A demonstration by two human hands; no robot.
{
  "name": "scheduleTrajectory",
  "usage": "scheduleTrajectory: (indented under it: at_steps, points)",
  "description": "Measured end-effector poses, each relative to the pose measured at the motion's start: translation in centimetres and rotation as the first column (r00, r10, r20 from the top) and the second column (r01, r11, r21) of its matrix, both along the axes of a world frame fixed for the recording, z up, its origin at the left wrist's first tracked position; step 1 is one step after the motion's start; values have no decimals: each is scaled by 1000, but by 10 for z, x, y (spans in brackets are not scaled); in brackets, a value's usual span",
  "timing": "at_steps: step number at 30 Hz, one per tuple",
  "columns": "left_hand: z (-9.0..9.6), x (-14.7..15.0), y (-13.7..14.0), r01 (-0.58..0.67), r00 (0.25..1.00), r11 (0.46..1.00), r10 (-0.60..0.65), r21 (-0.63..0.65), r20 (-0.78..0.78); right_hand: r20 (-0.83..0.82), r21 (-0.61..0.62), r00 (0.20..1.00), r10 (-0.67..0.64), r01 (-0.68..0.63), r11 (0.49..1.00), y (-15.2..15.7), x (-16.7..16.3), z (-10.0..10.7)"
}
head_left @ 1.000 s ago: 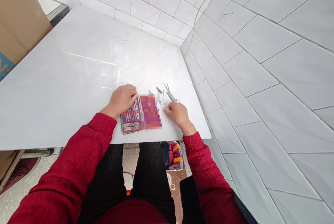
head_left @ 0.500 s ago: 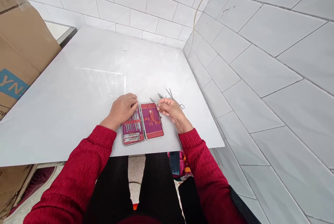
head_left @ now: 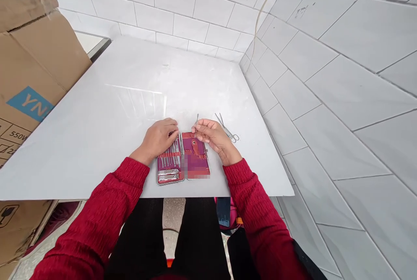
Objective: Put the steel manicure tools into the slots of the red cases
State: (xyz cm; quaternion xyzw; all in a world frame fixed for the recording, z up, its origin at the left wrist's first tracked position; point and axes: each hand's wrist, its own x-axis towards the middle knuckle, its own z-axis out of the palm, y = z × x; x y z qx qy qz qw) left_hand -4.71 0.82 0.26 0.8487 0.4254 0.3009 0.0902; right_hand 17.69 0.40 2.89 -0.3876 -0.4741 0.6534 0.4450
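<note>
An open manicure case (head_left: 198,168), purple inside with red trim, lies near the table's front edge. Its left half carries several slim metal tools under a band and two nail clippers (head_left: 168,172). My left hand (head_left: 159,138) grips the top of that half with bent fingers, covering the upper ends of the tools. Over the case's right half, my right hand (head_left: 213,137) pinches a thin silver manicure tool (head_left: 197,118), its narrow tip pointing up; the fingers hide much of it. Scissors (head_left: 233,137) and a slender metal tool (head_left: 220,118) lie just beyond my right hand.
The white table (head_left: 137,67) meets tiled walls at the back and right. Cardboard boxes (head_left: 42,62) stand along the left side. A thin cable (head_left: 260,12) hangs in the corner. Below the front edge are my legs and a pink bag (head_left: 233,215).
The view has shifted slightly. My right hand has brought the thin tool over the case's right half, turning it more upright. More of the scissors shows now. My left hand stays on the case.
</note>
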Motion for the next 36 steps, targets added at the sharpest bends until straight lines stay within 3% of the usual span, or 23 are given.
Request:
scheduleTrajectory:
  at_steps: [5,14,25,36]
  points:
    - [-1,1,3,4,1000,1000,-4,-5,4,10,-57,999,-50,50,997,1,11,-10]
    - [1,2,2,-13,1000,1000,13,-9,-4,120,-8,988,-94,95,995,0,19,-16]
    - [3,3,-1,-47,999,998,47,-43,-5,224,103,974,32,-56,993,-10,25,-15]
    - [1,2,1,-52,999,997,52,-50,7,254,122,954,-158,130,984,-9,28,-22]
